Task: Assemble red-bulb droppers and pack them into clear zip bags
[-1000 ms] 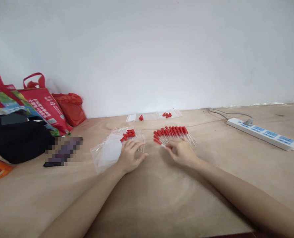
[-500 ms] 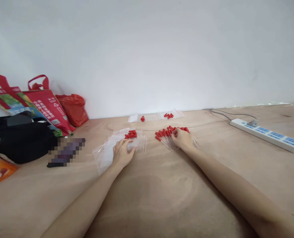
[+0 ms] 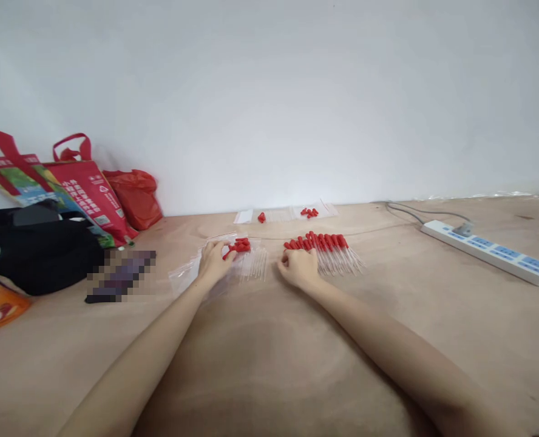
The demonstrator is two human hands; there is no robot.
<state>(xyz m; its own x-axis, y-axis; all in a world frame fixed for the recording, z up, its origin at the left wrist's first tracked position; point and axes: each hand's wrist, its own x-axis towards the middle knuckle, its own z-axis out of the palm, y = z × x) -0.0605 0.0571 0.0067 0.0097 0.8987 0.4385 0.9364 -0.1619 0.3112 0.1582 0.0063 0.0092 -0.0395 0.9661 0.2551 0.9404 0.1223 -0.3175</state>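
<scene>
My left hand (image 3: 212, 262) is over the clear zip bags (image 3: 185, 276), its thumb and fingers closed at a red rubber bulb (image 3: 226, 251) on the edge of a small heap of red rubber bulbs (image 3: 242, 244). Several thin glass tubes (image 3: 257, 264) lie side by side just right of that heap. At the left end of a row of glass droppers (image 3: 337, 258) with red bulbs, my right hand (image 3: 298, 266) rests with curled fingers. Those fingers hide whatever they hold, and the hand covers the lower parts of the leftmost droppers.
Near the wall lie more zip bags (image 3: 326, 209) with red bulbs and tubes. A white power strip (image 3: 488, 250) with a plugged cable is at right. Shopping bags (image 3: 91, 194), a black bag (image 3: 42, 255), an orange packet (image 3: 0, 306) and a blurred dark object (image 3: 124, 278) stand left.
My right hand has moved left, from the middle of the dropper row to its left end. My left hand has shifted slightly left and up, off the glass tubes to the red bulbs.
</scene>
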